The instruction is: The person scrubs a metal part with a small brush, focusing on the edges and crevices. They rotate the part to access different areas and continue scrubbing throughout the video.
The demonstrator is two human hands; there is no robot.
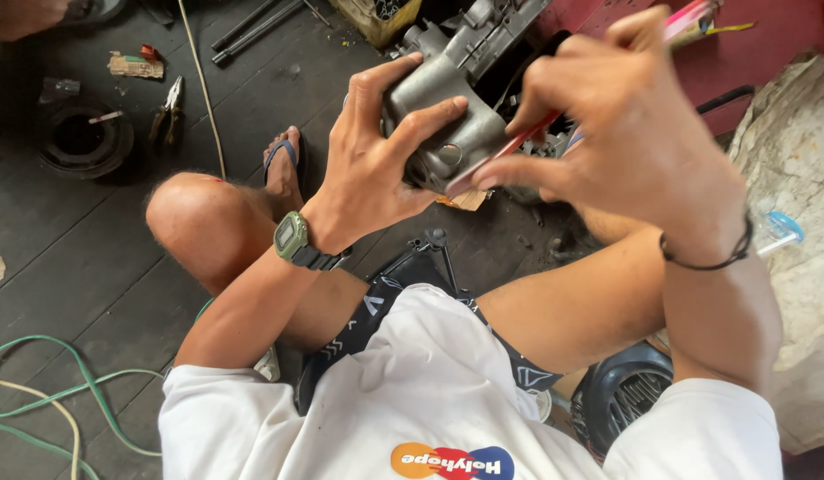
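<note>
Left hand (376,164) clamped round grey metal engine part (448,98), long axis running up-right. Right hand (625,133) pinches red-handled tool (519,142) against it. Dark plank floor (74,258); pliers (169,107) lying well apart.

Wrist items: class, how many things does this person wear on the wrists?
2: a green digital watch on the left wrist; a thin black cord bracelet on the right wrist.

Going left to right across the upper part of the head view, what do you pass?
Black round part → pliers → left hand → grey metal engine part → right hand → pale rock.
</note>
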